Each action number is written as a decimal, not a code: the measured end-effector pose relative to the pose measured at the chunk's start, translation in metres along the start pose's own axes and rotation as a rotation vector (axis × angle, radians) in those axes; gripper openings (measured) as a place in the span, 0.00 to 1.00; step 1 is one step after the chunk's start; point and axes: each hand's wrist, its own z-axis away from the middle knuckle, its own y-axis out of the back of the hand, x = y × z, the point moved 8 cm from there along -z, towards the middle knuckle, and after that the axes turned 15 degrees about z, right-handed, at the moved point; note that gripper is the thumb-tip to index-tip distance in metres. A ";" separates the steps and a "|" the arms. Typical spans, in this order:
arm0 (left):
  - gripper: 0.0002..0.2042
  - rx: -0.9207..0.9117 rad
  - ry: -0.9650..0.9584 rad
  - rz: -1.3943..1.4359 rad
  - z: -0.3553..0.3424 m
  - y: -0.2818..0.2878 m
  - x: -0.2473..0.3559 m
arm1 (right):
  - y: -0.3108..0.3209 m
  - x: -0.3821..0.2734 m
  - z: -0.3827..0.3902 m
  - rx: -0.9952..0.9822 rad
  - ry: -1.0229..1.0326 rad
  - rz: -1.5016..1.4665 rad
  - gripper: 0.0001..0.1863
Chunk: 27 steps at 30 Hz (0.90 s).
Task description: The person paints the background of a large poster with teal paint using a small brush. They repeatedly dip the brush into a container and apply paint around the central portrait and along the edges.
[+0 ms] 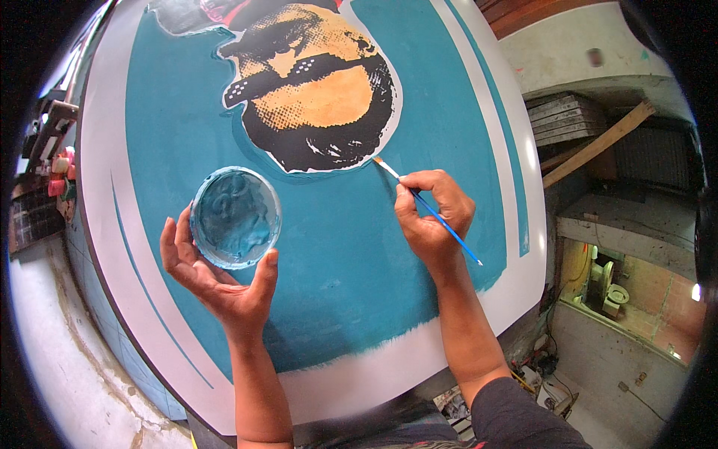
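My right hand point(437, 217) pinches a thin paintbrush point(450, 228) with a blue handle. The brush tip rests at the white outline just below the black beard of a painted portrait point(321, 97), which appears upside down. My left hand point(224, 280) is wrapped round a round clear tub point(235, 217) smeared inside with teal paint, held above the sheet. Teal paint covers most of the large white sheet point(366, 385), ending in a ragged brushed edge near me. The portrait has orange skin areas, black hair and pixelated dark glasses.
A wooden plank point(598, 146) leans by stacked grey slabs point(566, 120) on the right. Lower right, a toilet point(615, 298) shows through an opening in a ledge. Cables and clutter point(550, 374) lie below the sheet's right edge. Small pinkish containers point(61, 170) stand at far left.
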 end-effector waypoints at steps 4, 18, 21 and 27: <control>0.51 0.003 0.016 0.014 0.001 0.001 -0.002 | -0.002 0.004 0.001 0.016 -0.041 0.000 0.05; 0.52 0.024 0.041 0.057 0.000 0.000 -0.001 | -0.001 0.011 0.001 0.033 -0.093 0.012 0.06; 0.52 0.021 0.040 0.047 0.000 0.000 -0.001 | 0.000 0.011 0.000 0.043 -0.090 0.030 0.06; 0.52 0.019 0.029 0.035 0.001 0.001 -0.002 | 0.001 0.013 0.000 0.070 -0.107 0.068 0.07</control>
